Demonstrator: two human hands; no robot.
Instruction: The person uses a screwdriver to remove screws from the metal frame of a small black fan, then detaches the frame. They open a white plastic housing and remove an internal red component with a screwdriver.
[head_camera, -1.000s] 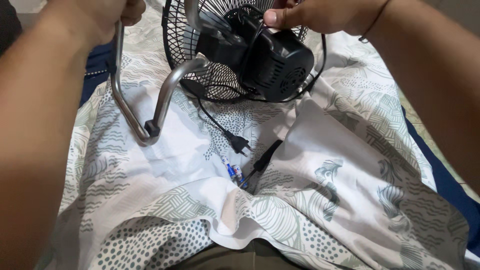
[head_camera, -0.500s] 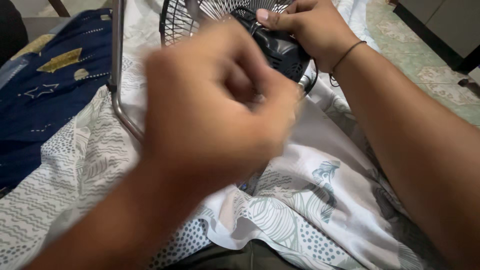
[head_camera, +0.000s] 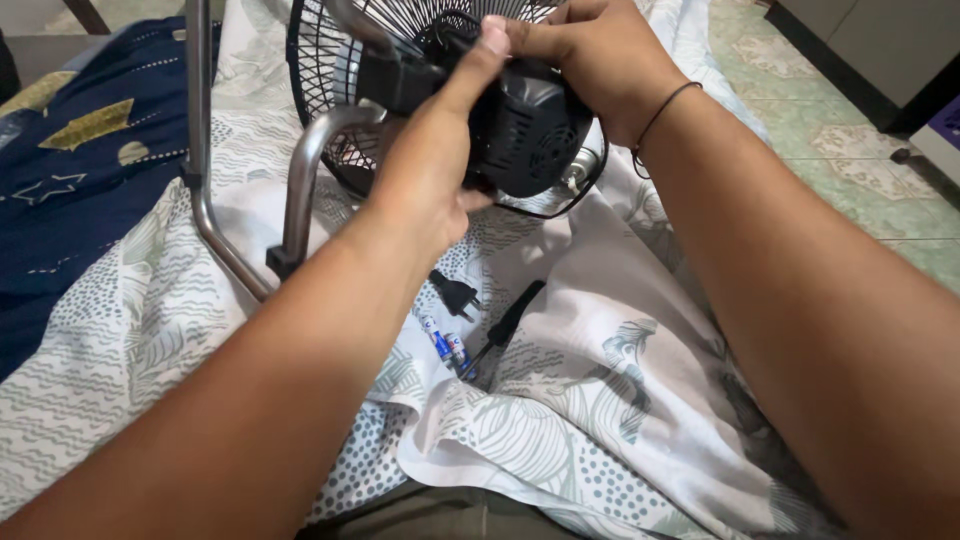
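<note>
Patterned white cloth carries two small batteries and a plug near; farther, left hand and right hand clasp the fan's black motor housing. A loosened grasp could tip the fan onto them.

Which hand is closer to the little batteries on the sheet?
Left. The left hand grips the fan motor just above the batteries; the right hand is on top, farther away.

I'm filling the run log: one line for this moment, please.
left hand: on fan motor housing | right hand: gripping housing top | plug, batteries: on sheet
</note>
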